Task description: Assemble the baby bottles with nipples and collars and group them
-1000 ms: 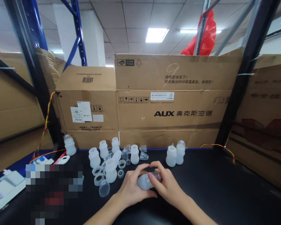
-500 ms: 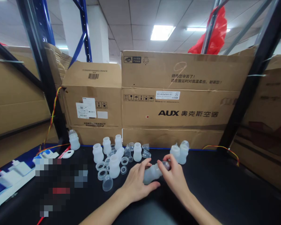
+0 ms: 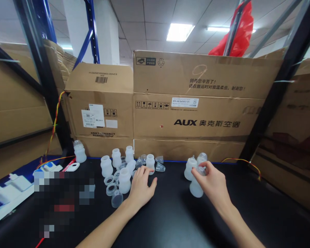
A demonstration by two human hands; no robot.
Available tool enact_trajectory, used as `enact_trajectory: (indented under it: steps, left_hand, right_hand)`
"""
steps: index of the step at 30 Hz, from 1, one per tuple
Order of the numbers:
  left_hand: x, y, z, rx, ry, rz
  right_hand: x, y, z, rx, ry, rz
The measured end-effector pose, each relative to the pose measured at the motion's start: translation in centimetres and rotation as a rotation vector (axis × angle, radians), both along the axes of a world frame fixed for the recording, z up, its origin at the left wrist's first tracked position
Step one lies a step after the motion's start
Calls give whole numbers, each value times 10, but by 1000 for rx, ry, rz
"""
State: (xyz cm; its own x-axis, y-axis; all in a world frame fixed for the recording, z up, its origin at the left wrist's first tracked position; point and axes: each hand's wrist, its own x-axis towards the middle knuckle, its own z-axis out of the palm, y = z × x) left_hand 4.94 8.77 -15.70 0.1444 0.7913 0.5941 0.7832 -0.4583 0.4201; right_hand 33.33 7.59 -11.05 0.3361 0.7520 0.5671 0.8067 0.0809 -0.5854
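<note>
One head-worn view looks forward and down across the table [image 3: 170, 220], close over both forearms; cartons [image 3: 196, 103] stand at twelve o'clock, uprights at ten and two.

Hands now apart: bottle [image 3: 196, 187] upright beside finished pair, left hand [image 3: 141, 186] at loose parts.

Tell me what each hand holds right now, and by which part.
The right hand grips a translucent bottle by its top, its base at the black table. The left hand holds nothing; its fingertips reach among loose bottle parts.
</note>
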Motion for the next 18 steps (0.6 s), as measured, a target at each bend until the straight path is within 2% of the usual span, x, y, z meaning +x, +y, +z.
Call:
enact_trajectory:
  steps: [3,7,9,11,13,15,16,18]
  left_hand:
    - [-1,1,1,39,-40,43]
    - [1,3,1,77,-214,80]
    - [2,3,3,104,-221,84]
    - [2,4,3,110,-174,81]
    - [4,7,3,92,-115,65]
    - [5,11,2,69,-74,51]
    - [6,13,1,65,-67,47]
    - [6,17,0,75,-79,35]
  right_hand:
    - [5,1,1,-42,-6,-34]
    - [6,-3,6,-112,-18,-89]
    - [4,-6,10,-135,-54,-142]
    - [-1,-11,13,-96,-84,-193]
    - [-10,-17,12,40,-94,-212]
    - [-25,-22,4,196,-118,-111]
    - [-35,-24,-1,244,-143,-2]
    - [-57,-24,-15,206,-209,284]
